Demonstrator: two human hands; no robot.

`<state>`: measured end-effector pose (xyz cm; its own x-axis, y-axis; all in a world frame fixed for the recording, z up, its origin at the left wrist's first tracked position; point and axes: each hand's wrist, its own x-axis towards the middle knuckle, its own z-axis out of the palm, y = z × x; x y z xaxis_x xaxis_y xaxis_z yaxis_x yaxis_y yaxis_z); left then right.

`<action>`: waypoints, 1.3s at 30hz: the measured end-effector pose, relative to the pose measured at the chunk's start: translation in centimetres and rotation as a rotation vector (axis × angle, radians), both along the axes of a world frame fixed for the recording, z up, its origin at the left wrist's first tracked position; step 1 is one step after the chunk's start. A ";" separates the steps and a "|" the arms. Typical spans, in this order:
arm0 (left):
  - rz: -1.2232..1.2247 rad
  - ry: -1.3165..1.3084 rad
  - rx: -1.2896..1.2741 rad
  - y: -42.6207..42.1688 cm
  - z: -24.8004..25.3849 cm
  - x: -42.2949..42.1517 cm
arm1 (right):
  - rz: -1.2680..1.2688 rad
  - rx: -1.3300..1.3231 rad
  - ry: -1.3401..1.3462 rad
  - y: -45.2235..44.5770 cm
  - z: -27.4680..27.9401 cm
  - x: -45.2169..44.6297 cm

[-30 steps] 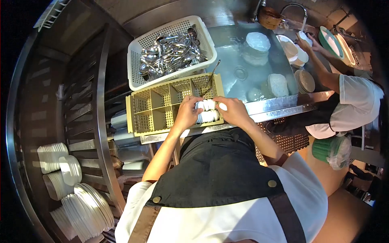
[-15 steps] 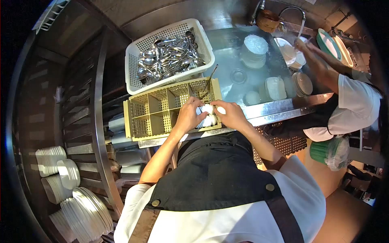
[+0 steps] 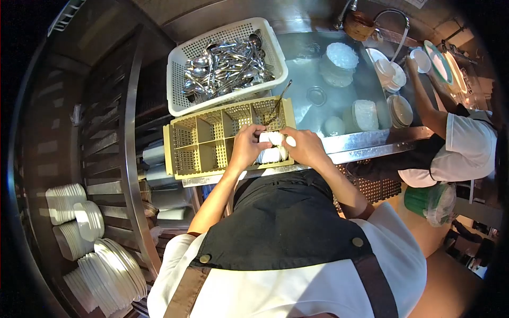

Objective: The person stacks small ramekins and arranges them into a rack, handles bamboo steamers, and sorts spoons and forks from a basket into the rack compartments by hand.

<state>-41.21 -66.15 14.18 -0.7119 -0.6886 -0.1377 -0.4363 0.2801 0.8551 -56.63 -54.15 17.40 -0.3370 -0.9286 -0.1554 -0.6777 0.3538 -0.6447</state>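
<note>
Small white pieces, perhaps spoons, (image 3: 271,154) stand packed in the near right compartment of the yellow divided rack (image 3: 168,151). My left hand (image 3: 247,147) is closed against the left side of the white pieces, thumb and fingers on them. On their right side my right hand (image 3: 303,147) is closed, with a small white end showing by its thumb. The exact hold of both hands is partly hidden. One metal utensil (image 3: 282,95) leans in the far right compartment. Behind the rack sits a white basket (image 3: 175,79) heaped with metal cutlery (image 3: 222,66).
A water-filled sink (image 3: 302,63) holds stacked dishes (image 3: 365,115). At the right a co-worker (image 3: 469,140) holds a white bowl (image 3: 420,61) near a hose tap (image 3: 407,32). White plates (image 3: 114,270) stand stacked at lower left beside a metal rack post (image 3: 130,159).
My hands have shifted slightly on the white pieces, staying at the same compartment. The co-worker's hands have moved right and away from the tap with the bowl.
</note>
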 end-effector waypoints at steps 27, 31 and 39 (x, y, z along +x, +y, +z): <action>-0.082 0.132 0.038 0.1 -0.7 0.4 | 0.024 -0.074 -0.032 0.5 -1.7 -0.1; -0.105 0.135 0.079 0.0 -2.2 0.6 | 0.043 -0.071 -0.096 -0.1 -2.2 -0.6; -0.070 -0.074 -0.132 0.2 0.4 -0.3 | 0.002 -0.119 -0.154 0.4 -2.1 -0.3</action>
<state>-41.50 -65.97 14.62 -0.7499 -0.6534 -0.1033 -0.4725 0.4199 0.7749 -56.94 -53.79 15.34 -0.3157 -0.9442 -0.0940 -0.5688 0.2677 -0.7777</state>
